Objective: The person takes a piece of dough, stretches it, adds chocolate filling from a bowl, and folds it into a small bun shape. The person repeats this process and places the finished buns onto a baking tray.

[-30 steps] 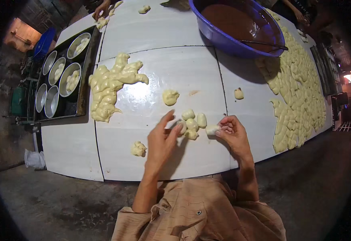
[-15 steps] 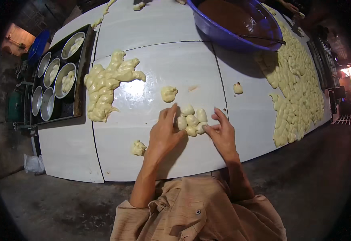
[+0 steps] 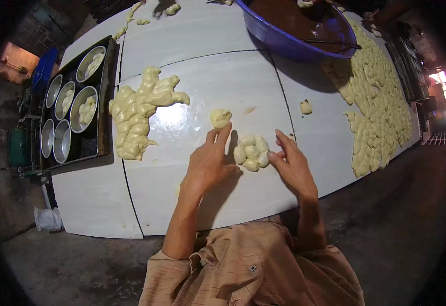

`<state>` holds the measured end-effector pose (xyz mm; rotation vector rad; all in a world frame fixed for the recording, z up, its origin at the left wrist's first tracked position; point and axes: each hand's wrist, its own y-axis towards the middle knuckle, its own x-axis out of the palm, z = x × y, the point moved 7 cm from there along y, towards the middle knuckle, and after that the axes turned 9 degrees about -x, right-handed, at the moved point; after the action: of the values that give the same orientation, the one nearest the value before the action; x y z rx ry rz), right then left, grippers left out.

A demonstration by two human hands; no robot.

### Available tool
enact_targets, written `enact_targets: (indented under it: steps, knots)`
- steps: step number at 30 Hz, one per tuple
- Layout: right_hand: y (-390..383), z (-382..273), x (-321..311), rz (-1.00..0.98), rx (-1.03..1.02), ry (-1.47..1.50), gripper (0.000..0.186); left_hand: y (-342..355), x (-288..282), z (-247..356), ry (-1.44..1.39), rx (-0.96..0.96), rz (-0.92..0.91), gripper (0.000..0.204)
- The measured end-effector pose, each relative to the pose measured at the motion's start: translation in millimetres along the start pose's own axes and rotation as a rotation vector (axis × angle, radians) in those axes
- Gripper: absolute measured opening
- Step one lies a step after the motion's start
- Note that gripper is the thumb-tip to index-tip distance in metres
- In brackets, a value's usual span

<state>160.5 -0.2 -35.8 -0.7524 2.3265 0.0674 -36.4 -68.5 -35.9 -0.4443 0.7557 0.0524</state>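
Pressing lightly and evenly from left hand (image 3: 206, 162) and right hand (image 3: 294, 166) should suit soft dough best. Both grips loose, nothing held; fingers reach forward, right thumb beside the dough cluster (image 3: 252, 152), contact unclear. Cluster sits on counter (image 3: 246, 204) between them. Dough lump (image 3: 220, 118) just beyond left fingertips.

I see a big white table (image 3: 253, 204) with dark lines across it. Near the front sits a bunch of little dough balls (image 3: 251, 147), all touching. A small dough lump (image 3: 220, 118) lies near them. A bumpy dough pile (image 3: 141, 109) is on the left, and a bigger dough patch (image 3: 381, 107) is on the right. A purple-blue bowl (image 3: 279, 38) of brown stuff stands farther back.
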Motion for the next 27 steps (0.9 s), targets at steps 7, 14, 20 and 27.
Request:
enact_targets:
  steps: [7, 14, 20, 27]
  knots:
    - [2, -4, 22, -0.048, -0.046, -0.116, 0.063, 0, 35, 10, -0.069, 0.053, 0.064, 0.099]
    - [9, 3, 23, -0.096, -0.095, -0.056, 0.066, 2, 35, 11, -0.140, 0.087, 0.135, 0.080]
    - [14, 29, 47, -0.188, 0.117, 0.651, 0.054, 4, 46, 3, -0.502, 0.035, 0.066, 0.071]
    - [29, -63, 66, -0.289, 0.036, 0.742, 0.053, -22, -8, -43, -0.857, 0.055, 0.001, 0.078]
